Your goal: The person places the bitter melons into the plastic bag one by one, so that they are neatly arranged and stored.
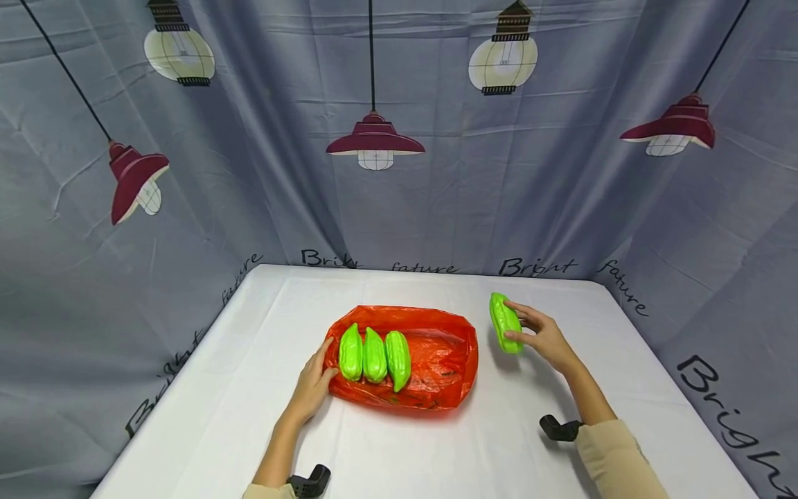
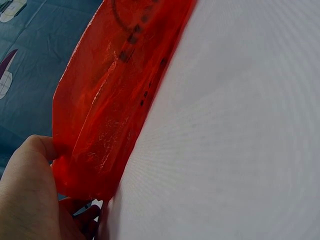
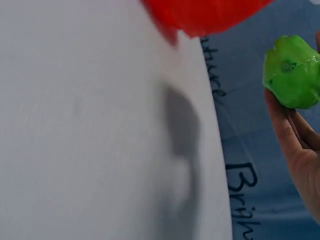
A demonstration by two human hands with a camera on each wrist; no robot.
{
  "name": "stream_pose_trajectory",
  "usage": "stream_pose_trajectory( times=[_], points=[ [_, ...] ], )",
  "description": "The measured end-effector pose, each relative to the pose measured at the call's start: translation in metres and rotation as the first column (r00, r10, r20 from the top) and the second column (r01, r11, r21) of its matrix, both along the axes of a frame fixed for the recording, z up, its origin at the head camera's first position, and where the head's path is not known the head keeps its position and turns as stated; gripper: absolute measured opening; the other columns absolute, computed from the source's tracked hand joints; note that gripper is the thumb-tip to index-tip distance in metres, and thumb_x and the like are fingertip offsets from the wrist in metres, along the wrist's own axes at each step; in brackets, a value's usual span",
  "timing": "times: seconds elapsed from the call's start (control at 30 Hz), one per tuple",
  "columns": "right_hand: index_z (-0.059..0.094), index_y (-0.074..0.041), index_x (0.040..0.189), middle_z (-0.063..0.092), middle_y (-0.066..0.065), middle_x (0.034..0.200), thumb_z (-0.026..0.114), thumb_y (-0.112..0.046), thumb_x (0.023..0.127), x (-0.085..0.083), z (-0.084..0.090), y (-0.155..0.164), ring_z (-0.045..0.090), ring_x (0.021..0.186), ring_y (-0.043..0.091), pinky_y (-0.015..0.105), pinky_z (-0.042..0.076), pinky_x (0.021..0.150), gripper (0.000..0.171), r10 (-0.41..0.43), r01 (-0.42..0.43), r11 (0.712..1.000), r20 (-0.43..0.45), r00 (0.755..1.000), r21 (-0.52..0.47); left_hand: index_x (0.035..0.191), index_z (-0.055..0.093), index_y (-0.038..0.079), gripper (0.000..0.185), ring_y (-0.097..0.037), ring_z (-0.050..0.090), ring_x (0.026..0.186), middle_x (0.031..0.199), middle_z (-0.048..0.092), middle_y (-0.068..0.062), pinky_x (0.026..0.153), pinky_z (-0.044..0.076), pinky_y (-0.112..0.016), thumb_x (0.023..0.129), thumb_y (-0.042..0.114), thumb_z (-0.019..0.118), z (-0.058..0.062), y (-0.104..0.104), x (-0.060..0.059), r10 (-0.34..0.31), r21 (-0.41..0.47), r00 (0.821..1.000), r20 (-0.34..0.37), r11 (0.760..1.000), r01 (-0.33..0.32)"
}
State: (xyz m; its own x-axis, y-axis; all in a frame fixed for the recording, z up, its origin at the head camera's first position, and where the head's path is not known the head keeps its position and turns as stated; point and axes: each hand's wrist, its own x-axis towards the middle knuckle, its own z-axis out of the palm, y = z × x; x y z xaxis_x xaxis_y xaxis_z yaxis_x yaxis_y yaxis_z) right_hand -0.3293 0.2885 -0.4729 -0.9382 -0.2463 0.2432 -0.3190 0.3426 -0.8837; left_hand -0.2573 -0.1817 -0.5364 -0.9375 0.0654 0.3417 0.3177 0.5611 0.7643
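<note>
The right hand [image 1: 545,336] grips a green gourd [image 1: 504,322] above the table [image 1: 249,416]; the left hand [image 1: 314,384] pinches the red bag [image 1: 442,357] holding three gourds [image 1: 374,355].

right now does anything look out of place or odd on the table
Nothing is spilled or damaged. Three green gourds lie in a row on the flat red plastic bag; a fourth green gourd sits apart, held off the bag in the right hand.
</note>
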Motion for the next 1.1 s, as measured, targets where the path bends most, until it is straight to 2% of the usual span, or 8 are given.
stream_pose_trajectory(
  times=[0.13,0.3,0.53,0.73,0.9,1.1],
  points=[
    [0.046,-0.015,0.137,0.052,0.019,0.126,0.073,-0.014,0.078,0.007,0.014,-0.013,0.053,0.105,0.02,0.023,0.048,0.08,0.064,-0.018,0.015,0.997,-0.036,0.999,-0.079,0.144,0.03,0.009,0.062,-0.039,0.031,0.129,0.141,0.036,-0.021,0.103,0.023,-0.055,0.086,0.008,0.051,0.0,-0.001,0.0,0.002,-0.003,1.0,-0.008,1.0,-0.002],
    [0.045,-0.006,0.136,0.05,0.022,0.128,0.071,-0.003,0.077,0.018,0.034,-0.032,0.053,0.105,0.016,0.021,0.049,0.078,0.065,-0.021,0.006,0.989,-0.097,0.995,-0.149,0.145,0.029,0.009,0.062,-0.039,0.03,0.129,0.142,0.035,-0.021,0.103,0.022,-0.055,0.087,0.008,0.05,0.0,-0.002,0.0,0.0,-0.008,1.0,-0.002,1.0,0.0],
    [0.048,-0.006,0.134,0.046,0.013,0.134,0.073,0.0,0.074,0.032,0.047,-0.06,0.052,0.106,0.022,0.023,0.051,0.078,0.066,-0.02,-0.014,0.979,-0.161,0.987,-0.205,0.145,0.028,0.011,0.062,-0.039,0.03,0.129,0.142,0.034,-0.021,0.103,0.022,-0.055,0.087,0.009,0.05,0.0,-0.003,-0.002,0.0,-0.001,1.0,0.01,1.0,0.0],
    [0.048,0.0,0.132,0.045,0.019,0.132,0.072,0.005,0.073,0.053,0.064,-0.09,0.052,0.102,0.029,0.026,0.052,0.075,0.064,-0.029,-0.015,0.977,-0.203,0.979,-0.215,0.145,0.028,0.01,0.062,-0.039,0.03,0.129,0.142,0.034,-0.021,0.103,0.022,-0.055,0.087,0.009,0.05,-0.001,-0.001,-0.002,-0.005,-0.001,1.0,0.002,1.0,0.005],
    [0.049,0.001,0.131,0.046,0.019,0.131,0.072,0.005,0.073,0.061,0.068,-0.107,0.051,0.102,0.029,0.028,0.053,0.073,0.063,-0.052,0.007,0.977,-0.206,0.977,-0.214,0.145,0.028,0.009,0.062,-0.04,0.029,0.129,0.142,0.034,-0.021,0.103,0.022,-0.056,0.087,0.009,0.05,-0.001,0.0,0.0,-0.005,0.008,1.0,0.015,1.0,0.005],
    [0.051,-0.001,0.129,0.048,0.018,0.13,0.074,0.002,0.072,0.067,0.063,-0.127,0.05,0.102,0.033,0.03,0.053,0.073,0.061,-0.089,0.043,0.977,-0.216,0.972,-0.209,0.145,0.029,0.009,0.061,-0.04,0.03,0.129,0.141,0.035,-0.022,0.103,0.022,-0.055,0.087,0.009,0.05,0.001,-0.001,0.0,0.0,-0.004,1.0,0.011,1.0,0.001]
  ],
)
